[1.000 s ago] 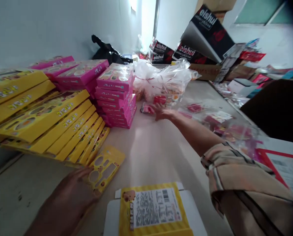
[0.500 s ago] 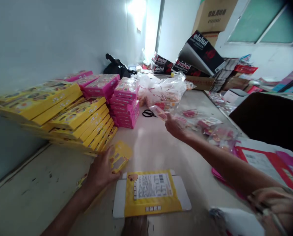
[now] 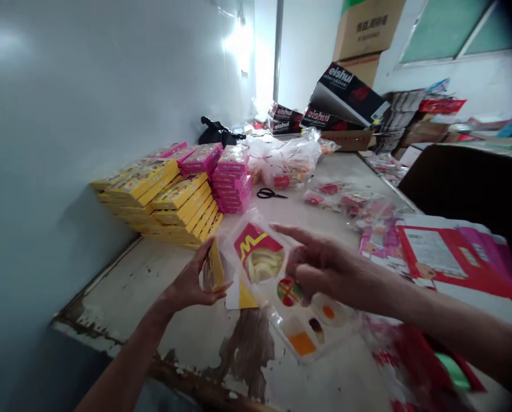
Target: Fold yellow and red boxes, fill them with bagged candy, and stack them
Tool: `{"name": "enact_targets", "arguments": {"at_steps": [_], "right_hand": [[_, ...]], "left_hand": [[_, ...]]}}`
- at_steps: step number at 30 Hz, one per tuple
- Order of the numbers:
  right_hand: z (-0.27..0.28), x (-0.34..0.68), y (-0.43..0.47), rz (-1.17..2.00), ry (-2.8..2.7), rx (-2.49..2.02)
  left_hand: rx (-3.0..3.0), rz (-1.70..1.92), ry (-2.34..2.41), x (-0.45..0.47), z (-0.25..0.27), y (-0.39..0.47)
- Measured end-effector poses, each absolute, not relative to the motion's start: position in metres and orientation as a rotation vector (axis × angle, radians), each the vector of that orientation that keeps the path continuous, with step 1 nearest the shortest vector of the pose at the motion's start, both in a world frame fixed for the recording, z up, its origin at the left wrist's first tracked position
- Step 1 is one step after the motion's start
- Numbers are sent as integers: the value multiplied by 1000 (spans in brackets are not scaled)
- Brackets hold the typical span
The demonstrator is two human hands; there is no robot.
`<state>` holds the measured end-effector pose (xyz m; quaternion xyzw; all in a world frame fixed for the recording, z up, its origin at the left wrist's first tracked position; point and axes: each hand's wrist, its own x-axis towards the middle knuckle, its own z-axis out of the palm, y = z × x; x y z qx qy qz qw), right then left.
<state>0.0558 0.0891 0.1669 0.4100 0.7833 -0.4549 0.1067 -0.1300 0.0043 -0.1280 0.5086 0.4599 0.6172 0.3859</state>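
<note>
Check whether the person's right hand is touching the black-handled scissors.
Apart. The head view shows a strip of pale tabletop between the right hand and the black-handled scissors, which lie farther back.

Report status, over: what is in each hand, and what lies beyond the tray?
Left hand: yellow card. Right hand: clear tray, coloured pieces inside. Black scissors beyond, untouched.

We read "eishui" on black boxes (image 3: 348,94) beyond our hands (image 3: 191,280) (image 3: 324,263), "M" on the red packet (image 3: 256,243) between our hands.
</note>
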Motion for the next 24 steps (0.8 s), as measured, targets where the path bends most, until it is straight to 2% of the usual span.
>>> {"name": "enact_targets", "arguments": {"at_steps": [6, 13, 16, 19, 24], "right_hand": [[163, 80, 62, -1421, 2037, 1190], [145, 95, 83, -1517, 1761, 1453], [133, 99, 92, -1530, 1690, 1405], [124, 98, 95, -1197, 1832, 1275], [144, 109, 83, -205, 2370, 1419]], "left_hand": [[1708, 1482, 1148, -113, -104, 1], [1907, 1179, 945, -106, -103, 21], [2032, 1044, 932, -102, -93, 22], [2243, 1020, 991, -88, -81, 13], [2227, 1112, 1298, -64, -79, -4]]}}
